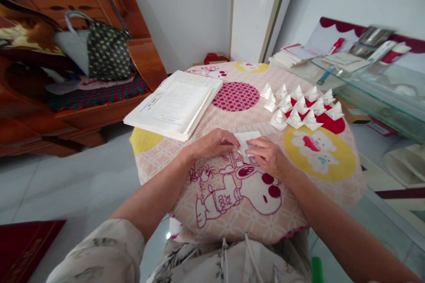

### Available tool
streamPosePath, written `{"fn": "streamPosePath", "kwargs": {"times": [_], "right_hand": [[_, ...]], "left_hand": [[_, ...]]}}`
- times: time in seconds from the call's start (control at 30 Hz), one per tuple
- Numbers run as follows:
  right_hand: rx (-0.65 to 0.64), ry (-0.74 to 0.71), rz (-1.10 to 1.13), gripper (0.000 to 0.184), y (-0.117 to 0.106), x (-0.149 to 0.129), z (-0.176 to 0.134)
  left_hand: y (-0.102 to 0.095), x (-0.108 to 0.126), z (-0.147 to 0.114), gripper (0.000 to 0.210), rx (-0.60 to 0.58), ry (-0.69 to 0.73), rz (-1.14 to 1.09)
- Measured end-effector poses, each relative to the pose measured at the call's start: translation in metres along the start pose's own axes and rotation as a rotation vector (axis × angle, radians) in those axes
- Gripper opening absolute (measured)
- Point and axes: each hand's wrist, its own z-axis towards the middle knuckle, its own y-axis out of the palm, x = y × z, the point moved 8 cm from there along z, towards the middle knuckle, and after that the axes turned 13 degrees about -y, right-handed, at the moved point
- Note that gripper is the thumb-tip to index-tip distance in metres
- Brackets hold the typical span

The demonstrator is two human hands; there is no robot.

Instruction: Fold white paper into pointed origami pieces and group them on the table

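Centrally, a small white paper (249, 136) lies low over a round, cloth-covered bench (338, 190), just in front of the wearer, between 2 bare hands. It looks flat and only partly folded, so this piece seems to be at an early or middle stage; its exact creases are too small to tell.

The left hand (217, 142) comes in from the left, palm down, with its fingers curled and its grip seemingly closed on the paper's left edge. The right hand (268, 154) meets it from the right, its fingers reaching inward over the opposite edge; whether that grip pinches or merely presses, I cannot tell. Both forearms reach forward and angle inward, and the wrists sit close above the cloth.

Beyond the right hand, about 13 folded paper shapes (295, 119), white and pointed, stand close together in 3 loose rows. They look finished. To the left, well apart from them, a thick stack of printed sheets (169, 101) lies flat; whether it is meant for folding is unclear. Further right is a glass shelf (372, 97) bearing assorted items.
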Motion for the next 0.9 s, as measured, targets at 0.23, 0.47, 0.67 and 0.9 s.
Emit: {"fn": "streamPosePath", "kwargs": {"times": [0.23, 0.47, 0.67, 0.9], "right_hand": [[-0.073, -0.050, 0.036, 0.033, -0.002, -0.013, 0.001], [-0.158, -0.033, 0.012, 0.029, -0.004, -0.024, -0.001], [-0.196, -0.006, 0.016, 0.024, 0.000, -0.025, -0.002], [-0.202, 0.004, 0.022, 0.023, 0.000, -0.025, -0.003]], "left_hand": [[0.001, -0.002, 0.011, 0.018, 0.097, -0.060, 0.141], [0.006, -0.001, 0.018, 0.017, 0.237, -0.034, 0.319], [0.012, 0.000, 0.018, 0.015, 0.303, -0.015, 0.381], [0.016, -0.002, 0.019, 0.012, 0.336, -0.029, 0.404]]}}
